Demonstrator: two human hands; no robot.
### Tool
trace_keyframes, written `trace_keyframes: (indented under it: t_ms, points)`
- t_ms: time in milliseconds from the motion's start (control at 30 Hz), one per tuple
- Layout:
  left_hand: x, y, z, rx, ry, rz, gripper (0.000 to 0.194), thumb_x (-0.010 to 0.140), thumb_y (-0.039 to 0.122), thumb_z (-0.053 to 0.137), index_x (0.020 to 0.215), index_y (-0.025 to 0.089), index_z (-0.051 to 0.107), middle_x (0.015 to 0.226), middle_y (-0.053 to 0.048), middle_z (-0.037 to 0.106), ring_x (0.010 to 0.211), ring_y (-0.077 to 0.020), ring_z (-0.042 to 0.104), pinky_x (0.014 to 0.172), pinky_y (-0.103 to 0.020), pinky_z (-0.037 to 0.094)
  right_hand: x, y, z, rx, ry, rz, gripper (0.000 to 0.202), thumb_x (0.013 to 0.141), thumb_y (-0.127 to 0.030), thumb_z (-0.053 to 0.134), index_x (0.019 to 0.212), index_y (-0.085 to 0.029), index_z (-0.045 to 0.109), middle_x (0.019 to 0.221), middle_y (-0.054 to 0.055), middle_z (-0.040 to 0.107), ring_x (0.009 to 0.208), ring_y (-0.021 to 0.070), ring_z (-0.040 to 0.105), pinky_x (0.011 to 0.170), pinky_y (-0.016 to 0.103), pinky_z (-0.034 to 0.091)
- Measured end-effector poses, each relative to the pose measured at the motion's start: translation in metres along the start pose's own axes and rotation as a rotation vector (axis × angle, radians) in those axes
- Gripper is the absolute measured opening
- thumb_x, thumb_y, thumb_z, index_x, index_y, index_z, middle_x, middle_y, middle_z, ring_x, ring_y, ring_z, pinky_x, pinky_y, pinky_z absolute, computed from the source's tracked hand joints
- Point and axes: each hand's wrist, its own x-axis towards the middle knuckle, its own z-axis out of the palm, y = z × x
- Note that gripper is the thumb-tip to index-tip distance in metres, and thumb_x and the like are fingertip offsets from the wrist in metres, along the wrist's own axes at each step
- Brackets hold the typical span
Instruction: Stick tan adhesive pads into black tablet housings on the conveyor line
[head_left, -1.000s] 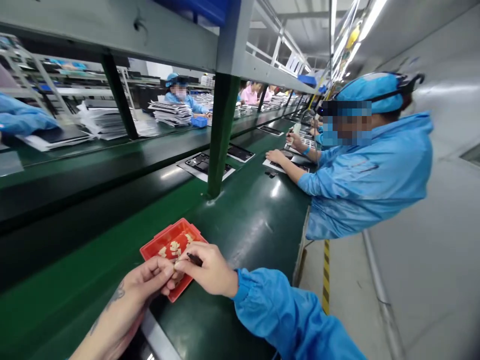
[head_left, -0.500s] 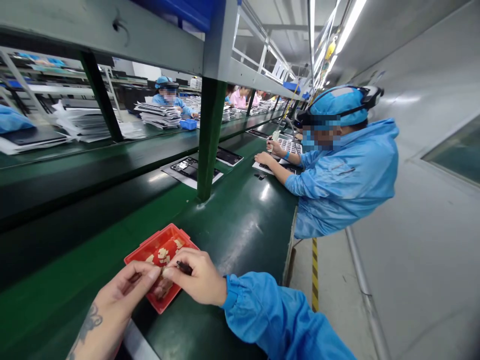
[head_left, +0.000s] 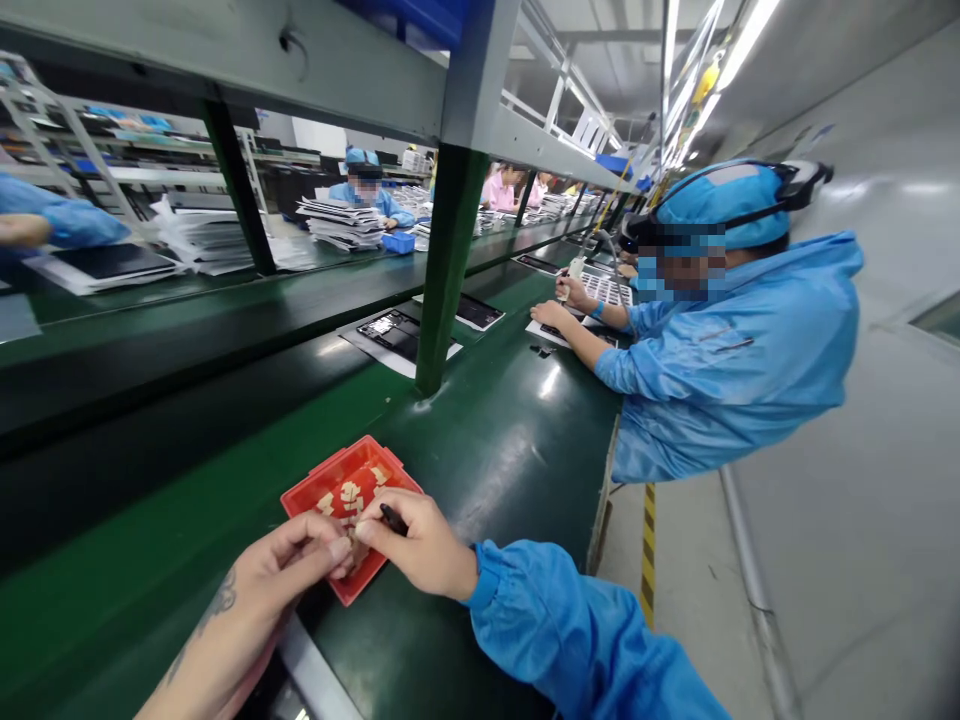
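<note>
A shallow red tray lies on the green bench, holding several small pale-tan pieces. Above its near side, my left hand is closed in a pinch, thumb against the fingers; whatever is in that pinch is too small and hidden to name. My right hand meets it there, thumb and forefinger pressed together almost touching the left fingertips. A short black pen-like tool sticks out of the right fist, its other end hidden by the fingers.
A grey bar lies near my left forearm. A green post rises from the bench beyond the tray, beside opened device panels on white sheets. At the right, a co-worker in blue works at the bench. Stacked sheets stand across.
My view has swung a little left, so the scene sits farther right. Both hands stay pinched together over the tray. At the far left, another person's forearm and hand have come into view.
</note>
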Motion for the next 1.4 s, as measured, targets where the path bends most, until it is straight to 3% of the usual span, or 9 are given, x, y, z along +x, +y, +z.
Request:
trace_keyframes:
  t_ms: [167,267,367,533,633,767,933,1100,1400]
  points:
    - [0.003,0.006,-0.006,-0.026,0.167,0.065,0.025,0.07,0.038,0.074,0.073,0.017,0.061,0.079,-0.001,0.061,0.075,-0.0149,0.054,0.072,-0.025,0.044,0.002,0.001,-0.003,0.005,0.101,0.032,0.018,0.086,-0.027,0.055,0.072,-0.016,0.054,0.07,-0.002,0.053,0.065,0.0101,0.047,0.064,0.023,0.04]
    - [0.012,0.007,-0.009,0.267,0.351,0.249,0.026,0.072,0.041,0.07,0.067,0.018,0.059,0.076,0.0,0.059,0.075,-0.0156,0.053,0.072,-0.025,0.04,0.003,0.004,-0.005,0.008,0.167,0.055,0.021,0.088,-0.029,0.052,0.072,-0.017,0.052,0.07,-0.001,0.051,0.065,0.0102,0.046,0.063,0.023,0.039]
    - [0.024,0.005,-0.01,0.663,0.42,0.438,0.031,0.076,0.041,0.065,0.056,0.019,0.057,0.07,-0.001,0.055,0.072,-0.0165,0.05,0.07,-0.027,0.038,0.004,0.007,-0.007,0.02,0.18,0.074,0.023,0.088,-0.033,0.053,0.071,-0.017,0.05,0.066,-0.002,0.048,0.062,0.01,0.044,0.059,0.023,0.038]
    - [0.034,0.003,-0.006,0.812,0.305,0.52,0.021,0.083,0.025,0.052,0.086,0.022,0.072,0.084,-0.005,0.059,0.086,-0.0206,0.053,0.08,-0.032,0.041,0.006,0.01,-0.009,0.055,0.146,0.087,0.028,0.089,-0.04,0.053,0.072,-0.018,0.049,0.062,-0.002,0.044,0.059,0.0104,0.042,0.053,0.022,0.037]
    - [0.029,0.008,-0.001,0.567,0.172,0.41,0.024,0.086,0.029,0.051,0.093,0.02,0.071,0.089,-0.005,0.062,0.089,-0.0199,0.056,0.082,-0.031,0.042,0.006,0.009,-0.009,0.066,0.12,0.09,0.03,0.089,-0.041,0.053,0.071,-0.018,0.048,0.063,-0.002,0.045,0.059,0.01,0.042,0.054,0.022,0.037]
    - [0.018,0.014,0.006,0.185,0.046,0.206,0.022,0.079,0.037,0.065,0.078,0.015,0.067,0.077,-0.002,0.063,0.075,-0.0163,0.057,0.072,-0.027,0.043,0.005,0.008,-0.009,0.051,0.088,0.09,0.029,0.088,-0.04,0.054,0.072,-0.017,0.053,0.065,-0.001,0.05,0.059,0.01,0.045,0.056,0.022,0.04]
    - [0.015,0.012,0.007,0.086,0.08,0.189,0.02,0.075,0.033,0.069,0.075,0.014,0.064,0.073,-0.002,0.062,0.069,-0.0138,0.056,0.068,-0.025,0.043,0.005,0.009,-0.009,-0.014,0.136,0.088,0.022,0.087,-0.037,0.057,0.08,-0.016,0.058,0.07,0.001,0.057,0.063,0.0117,0.051,0.06,0.023,0.044]
    - [0.018,0.009,0.004,0.29,0.14,0.271,0.022,0.079,0.035,0.064,0.085,0.015,0.07,0.089,-0.006,0.067,0.083,-0.0185,0.06,0.077,-0.028,0.045,0.005,0.006,-0.01,-0.07,0.121,0.021,0.019,0.086,-0.031,0.059,0.078,-0.016,0.067,0.074,0.003,0.064,0.068,0.0142,0.057,0.065,0.026,0.047]
    - [0.016,0.006,0.003,0.541,0.174,0.435,0.019,0.082,0.033,0.06,0.08,0.018,0.072,0.084,-0.006,0.066,0.082,-0.0194,0.062,0.079,-0.029,0.047,0.0,0.0,-0.007,-0.107,0.074,-0.11,0.014,0.085,-0.026,0.06,0.085,-0.017,0.071,0.083,0.005,0.067,0.07,0.0148,0.06,0.066,0.027,0.048]
